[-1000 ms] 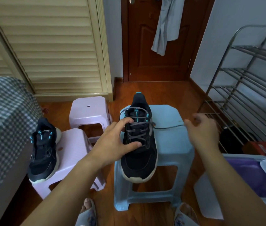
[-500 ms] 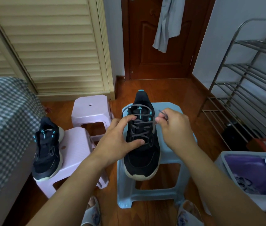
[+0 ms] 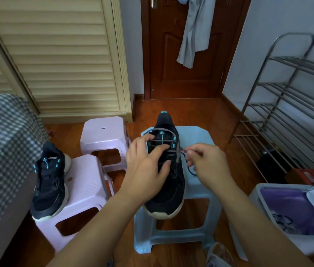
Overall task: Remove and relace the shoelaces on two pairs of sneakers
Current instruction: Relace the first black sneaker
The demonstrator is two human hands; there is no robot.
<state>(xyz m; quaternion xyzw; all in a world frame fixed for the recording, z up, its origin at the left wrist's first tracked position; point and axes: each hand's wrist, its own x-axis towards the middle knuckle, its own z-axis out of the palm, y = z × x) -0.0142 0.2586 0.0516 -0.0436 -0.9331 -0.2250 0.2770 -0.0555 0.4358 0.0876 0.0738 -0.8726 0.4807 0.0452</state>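
Your left hand (image 3: 148, 170) lay spread over the laces of the black sneaker (image 3: 166, 182), which sat on the blue stool (image 3: 200, 191), toe toward you. Your right hand (image 3: 208, 162) pinched the grey shoelace (image 3: 189, 170) in its grip just beside the shoe's right side. The other sneaker (image 3: 49, 182) rested on a pink stool (image 3: 86, 185) by the checked bed (image 3: 4, 143). A second pink stool (image 3: 104, 133) stood behind, a metal rack (image 3: 287, 112) to your right.
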